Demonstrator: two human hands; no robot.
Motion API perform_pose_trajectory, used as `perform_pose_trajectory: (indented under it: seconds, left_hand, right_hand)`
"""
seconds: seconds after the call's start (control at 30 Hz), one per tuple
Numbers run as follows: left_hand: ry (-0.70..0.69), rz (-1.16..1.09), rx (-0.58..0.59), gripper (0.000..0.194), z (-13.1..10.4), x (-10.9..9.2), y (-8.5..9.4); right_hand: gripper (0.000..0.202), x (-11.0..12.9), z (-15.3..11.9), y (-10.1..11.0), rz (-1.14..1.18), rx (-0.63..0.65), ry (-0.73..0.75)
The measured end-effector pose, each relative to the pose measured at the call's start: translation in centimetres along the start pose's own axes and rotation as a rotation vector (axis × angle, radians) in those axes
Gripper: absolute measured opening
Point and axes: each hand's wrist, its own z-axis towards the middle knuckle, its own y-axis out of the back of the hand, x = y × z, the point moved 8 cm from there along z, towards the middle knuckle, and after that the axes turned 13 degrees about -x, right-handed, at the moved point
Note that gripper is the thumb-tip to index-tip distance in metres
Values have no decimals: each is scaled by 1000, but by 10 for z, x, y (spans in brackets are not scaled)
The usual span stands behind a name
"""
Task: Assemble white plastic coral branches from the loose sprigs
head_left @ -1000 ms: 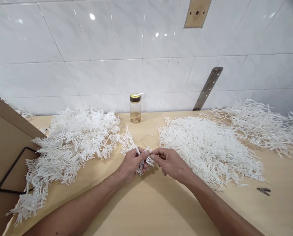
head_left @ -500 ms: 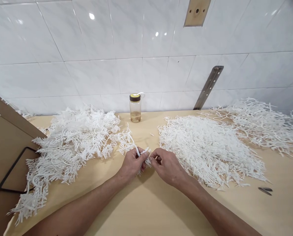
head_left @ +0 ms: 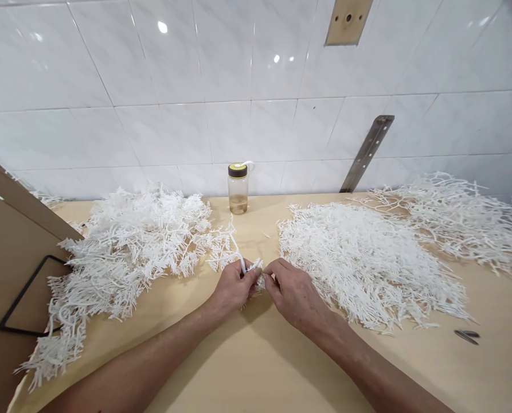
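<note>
Curled further inward, the right hand (head_left: 296,289) pinches at white sprigs (head_left: 257,265) the left hand (head_left: 233,287) clamps tightly.

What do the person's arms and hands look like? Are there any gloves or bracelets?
No gloves! The left hand and right hand are bare, and I see no rings. The left forearm and right forearm show no sleeves, watch or bracelets.

Left heap (head_left: 139,246), bottle (head_left: 238,194) between, right heap (head_left: 367,264), on table (head_left: 256,373)
</note>
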Motion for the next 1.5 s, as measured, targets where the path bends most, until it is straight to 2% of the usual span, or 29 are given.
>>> perform_pose_trajectory:
  seconds: [0.13, 0.3, 0.43, 0.57, 0.8, 0.93, 1.0, 1.2, 1.3, 1.4, 1.5]
  left_hand:
    - [-24, 29, -2, 34, 1, -1, 1]
    - [47, -40, 96, 44, -4, -4, -5]
    - [32, -88, 119, 47, -5, -9, -5]
    - [9, -65, 114, 49, -2, -7, -3]
    - [-28, -90, 176, 48, -2, -10, -6]
    - [65, -58, 299, 49, -5, -11, -9]
    - [121, -28, 319, 48, -5, -9, -8]
    - [171, -35, 222, 48, -2, -2, -4]
    - [175, -30, 229, 48, -2, -2, -5]
    - [166, -46, 291, 50, -4, -5, -7]
    - [137, -64, 320, 52, -3, -9, -7]
  right_hand:
    - [16, 3, -1, 1, -32, -40, 49]
    - [14, 3, 2, 9, 44, -115, 27]
    - [14, 3, 2, 10, 45, -131, 26]
    - [14, -1, 2, 8, 47, -108, 4]
    - [10, -11, -1, 3, 128, -38, -177]
    - [11, -6, -2, 2, 72, -18, -125]
    - [12, -2, -2, 1, 66, 3, -71]
    - [17, 1, -3, -2, 26, 28, 31]
    - [16, 2, -4, -3, 15, 21, 55]
    - [15, 2, -3, -3, 41, 20, 19]
    - [12, -3, -2, -5, 84, 21, -98]
